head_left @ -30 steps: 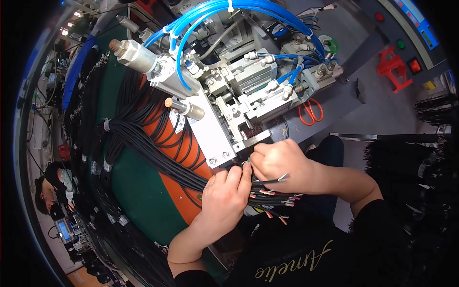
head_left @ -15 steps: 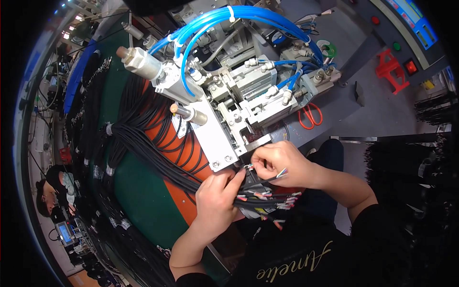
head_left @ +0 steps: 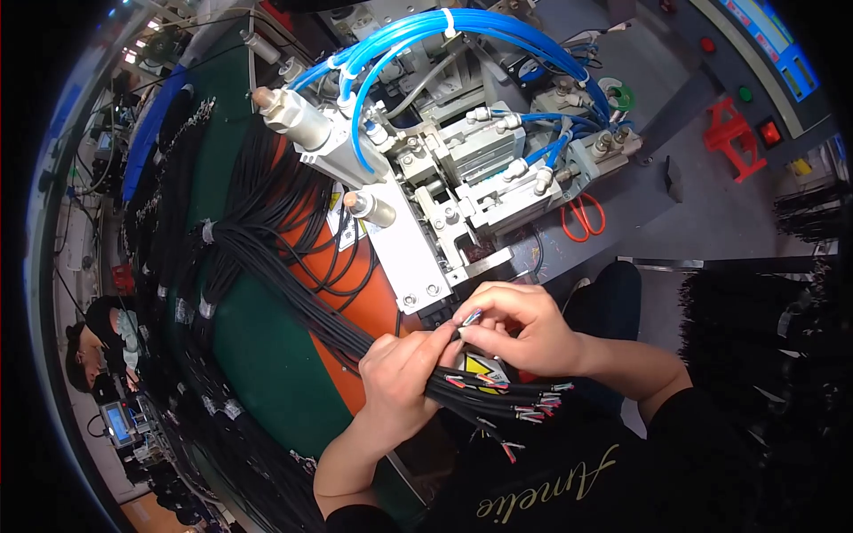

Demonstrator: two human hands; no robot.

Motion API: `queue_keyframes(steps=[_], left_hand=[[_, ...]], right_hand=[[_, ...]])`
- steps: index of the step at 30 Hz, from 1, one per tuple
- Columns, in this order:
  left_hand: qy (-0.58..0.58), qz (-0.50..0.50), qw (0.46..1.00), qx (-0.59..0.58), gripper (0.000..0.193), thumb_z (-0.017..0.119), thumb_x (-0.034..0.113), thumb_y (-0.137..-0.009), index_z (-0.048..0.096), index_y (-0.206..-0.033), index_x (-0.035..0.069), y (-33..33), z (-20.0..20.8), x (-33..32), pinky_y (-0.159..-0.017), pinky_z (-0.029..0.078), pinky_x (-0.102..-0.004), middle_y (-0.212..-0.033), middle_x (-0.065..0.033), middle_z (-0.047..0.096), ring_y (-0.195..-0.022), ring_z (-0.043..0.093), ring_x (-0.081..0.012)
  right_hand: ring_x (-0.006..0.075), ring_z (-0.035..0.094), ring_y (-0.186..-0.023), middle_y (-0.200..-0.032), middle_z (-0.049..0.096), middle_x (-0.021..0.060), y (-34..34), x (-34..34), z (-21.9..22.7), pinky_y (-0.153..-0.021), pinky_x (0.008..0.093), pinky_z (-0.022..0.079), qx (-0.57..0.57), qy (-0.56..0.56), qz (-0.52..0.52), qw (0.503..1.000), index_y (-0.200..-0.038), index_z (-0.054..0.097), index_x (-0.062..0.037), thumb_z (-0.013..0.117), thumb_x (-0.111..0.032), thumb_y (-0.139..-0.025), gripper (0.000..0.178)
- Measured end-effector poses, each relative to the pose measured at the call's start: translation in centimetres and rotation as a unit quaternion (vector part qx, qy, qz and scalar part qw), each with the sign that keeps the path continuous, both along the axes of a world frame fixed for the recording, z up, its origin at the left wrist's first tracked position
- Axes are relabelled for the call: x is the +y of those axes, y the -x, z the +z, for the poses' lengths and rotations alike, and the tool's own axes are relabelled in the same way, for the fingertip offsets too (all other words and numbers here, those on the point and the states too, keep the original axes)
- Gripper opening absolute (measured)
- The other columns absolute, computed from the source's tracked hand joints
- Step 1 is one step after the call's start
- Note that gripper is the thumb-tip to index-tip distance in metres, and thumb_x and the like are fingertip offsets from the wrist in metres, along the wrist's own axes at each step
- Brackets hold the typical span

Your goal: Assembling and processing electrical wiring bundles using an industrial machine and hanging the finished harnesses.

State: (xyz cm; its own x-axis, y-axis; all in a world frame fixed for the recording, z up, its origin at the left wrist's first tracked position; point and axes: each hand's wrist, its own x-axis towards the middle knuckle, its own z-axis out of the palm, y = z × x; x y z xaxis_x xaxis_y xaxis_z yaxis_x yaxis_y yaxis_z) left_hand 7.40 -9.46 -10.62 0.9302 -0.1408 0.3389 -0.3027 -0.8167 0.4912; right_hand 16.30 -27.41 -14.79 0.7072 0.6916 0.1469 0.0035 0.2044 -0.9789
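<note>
My left hand is closed around a bundle of black cables. Their stripped ends fan out to its right, showing thin red, white and other coloured wires. Close beside it, my right hand pinches one cable's end, whose coloured wires stick up between the fingers. The fingertips of both hands nearly meet there. Just beyond the hands stands a metal machine with pneumatic cylinders and blue air hoses. Part of the held cable is hidden by my fingers.
Many black cables lie tied on the orange and green table at left. Red-handled scissors lie right of the machine. A screen with buttons and a red stool are at far right. Another person sits far left.
My right hand has drawn back slightly from the machine, and the pinched wires now point upward. The view has shifted a little, so the machine appears further right.
</note>
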Motion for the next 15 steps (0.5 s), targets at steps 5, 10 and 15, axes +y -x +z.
queue_keyframes(steps=[5, 10, 15], left_hand=[[0.066, -0.022, 0.998, 0.006, 0.016, 0.072, 0.004, -0.081, 0.066, -0.097, 0.004, -1.0, -0.6, 0.1, -0.049, 0.036, -0.0320, -0.067, -0.0059, 0.061, -0.052, 0.056, -0.0214], [0.059, -0.049, 0.997, 0.019, 0.014, 0.072, 0.004, -0.080, 0.065, -0.092, 0.004, -1.0, -1.2, 0.2, -0.048, 0.035, -0.0328, -0.065, -0.0059, 0.059, -0.051, 0.055, -0.0218], [0.127, -0.037, 0.991, -0.007, 0.014, 0.072, 0.005, -0.079, 0.064, -0.090, 0.004, -1.5, -1.3, 0.3, -0.048, 0.035, -0.0333, -0.063, -0.0056, 0.057, -0.050, 0.054, -0.0221]], right_hand=[[0.0061, 0.059, -0.058, -0.081, 0.065, 0.0035, -1.0, -0.1, 0.3, -0.053, 0.0175, 0.043, 0.238, -0.039, 0.073, 0.968, -0.105, 0.064, 0.0027, 0.062, -0.002, -0.093, 0.013], [0.0077, 0.060, -0.058, -0.078, 0.064, 0.0051, -3.4, -0.7, 0.6, -0.052, 0.0177, 0.044, 0.151, 0.064, 0.186, 0.969, -0.102, 0.064, 0.0019, 0.060, -0.006, -0.095, 0.011], [0.0062, 0.057, -0.055, -0.076, 0.063, 0.0034, -2.8, -0.5, 1.0, -0.052, 0.0176, 0.043, 0.305, 0.010, 0.154, 0.940, -0.103, 0.062, 0.0023, 0.061, -0.006, -0.095, 0.011]])
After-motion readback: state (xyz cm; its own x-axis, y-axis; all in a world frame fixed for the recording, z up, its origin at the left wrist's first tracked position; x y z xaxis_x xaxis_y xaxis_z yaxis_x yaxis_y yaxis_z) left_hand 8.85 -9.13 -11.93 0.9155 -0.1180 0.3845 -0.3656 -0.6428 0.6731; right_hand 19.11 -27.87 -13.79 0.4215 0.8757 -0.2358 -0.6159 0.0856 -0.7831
